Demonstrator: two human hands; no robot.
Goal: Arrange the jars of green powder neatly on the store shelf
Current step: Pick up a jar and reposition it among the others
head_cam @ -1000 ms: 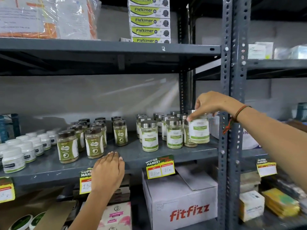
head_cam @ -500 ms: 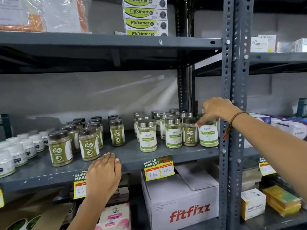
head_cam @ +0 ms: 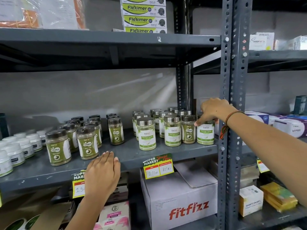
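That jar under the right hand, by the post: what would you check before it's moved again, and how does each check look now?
1. Moringa jar upright on the shelf: ok.
2. Right hand holds its lid: cannot tell, the lid is hidden.
3. Label faces forward: ok.
4. Front row all one kind: not ok, a Gaska jar stands beside it.
5. Left hand clear of the jars: ok, resting on the shelf edge.

Jars (head_cam: 172,130) on shelf (head_cam: 166,152)

Grey metal shelving (head_cam: 106,39) with perforated uprights (head_cam: 232,80) against a grey wall (head_cam: 66,92).
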